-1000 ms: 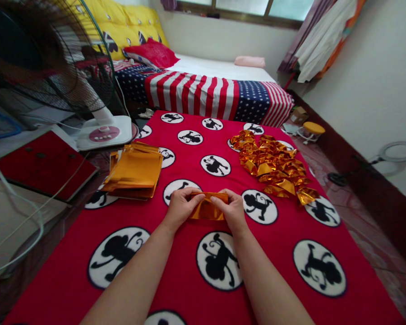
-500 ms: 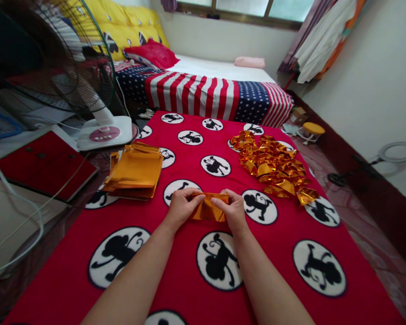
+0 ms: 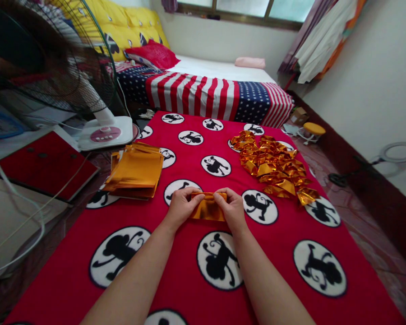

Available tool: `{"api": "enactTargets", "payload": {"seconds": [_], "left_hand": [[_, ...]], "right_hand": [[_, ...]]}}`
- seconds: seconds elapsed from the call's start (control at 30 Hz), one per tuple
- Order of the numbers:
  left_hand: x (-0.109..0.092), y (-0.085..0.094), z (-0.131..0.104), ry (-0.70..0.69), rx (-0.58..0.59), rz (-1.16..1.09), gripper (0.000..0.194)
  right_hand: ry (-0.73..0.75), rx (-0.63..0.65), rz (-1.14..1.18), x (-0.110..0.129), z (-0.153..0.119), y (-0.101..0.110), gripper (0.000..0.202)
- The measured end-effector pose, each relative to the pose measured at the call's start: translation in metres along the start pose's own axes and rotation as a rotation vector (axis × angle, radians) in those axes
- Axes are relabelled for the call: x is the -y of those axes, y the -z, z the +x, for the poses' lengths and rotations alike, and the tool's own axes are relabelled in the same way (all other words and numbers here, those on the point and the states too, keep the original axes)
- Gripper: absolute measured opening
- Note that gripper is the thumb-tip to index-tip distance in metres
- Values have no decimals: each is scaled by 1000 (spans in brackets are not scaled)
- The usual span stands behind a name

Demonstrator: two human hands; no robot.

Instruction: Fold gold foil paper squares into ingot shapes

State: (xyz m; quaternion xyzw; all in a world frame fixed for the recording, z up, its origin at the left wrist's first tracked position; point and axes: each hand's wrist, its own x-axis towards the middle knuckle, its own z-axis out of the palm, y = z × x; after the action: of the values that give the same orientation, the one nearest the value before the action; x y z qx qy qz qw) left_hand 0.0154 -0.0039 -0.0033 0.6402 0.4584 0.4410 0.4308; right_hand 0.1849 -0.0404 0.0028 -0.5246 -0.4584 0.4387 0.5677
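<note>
Over red cloth [image 3: 267,280], left grip [image 3: 182,205] and right grip [image 3: 234,207] pinch gold foil [image 3: 207,211] between them by its far edge.

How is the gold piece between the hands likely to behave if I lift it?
The gold piece looks thin and sheet-like, so it's probably light and may bend easily. Its glossy surface could be slippery. Being flat, it probably won't roll.

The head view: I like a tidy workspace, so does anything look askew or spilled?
The gold sheet stack at left looks askew: its sheets lie at differing angles, edges jutting unevenly. I see no spill, and the gold piece between left hand and right hand shows no visible tear.
</note>
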Motion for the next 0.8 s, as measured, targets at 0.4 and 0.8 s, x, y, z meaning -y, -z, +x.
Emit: {"api": "enactTargets", "payload": {"seconds": [0.4, 0.8], "left_hand": [[-15, 0, -3, 116, 80, -195, 79], [-1, 2, 6, 152, -249, -365, 53]], "right_hand": [[20, -67, -9, -6, 1, -1, 23], [124, -305, -30, -6, 3, 2, 24]]}}
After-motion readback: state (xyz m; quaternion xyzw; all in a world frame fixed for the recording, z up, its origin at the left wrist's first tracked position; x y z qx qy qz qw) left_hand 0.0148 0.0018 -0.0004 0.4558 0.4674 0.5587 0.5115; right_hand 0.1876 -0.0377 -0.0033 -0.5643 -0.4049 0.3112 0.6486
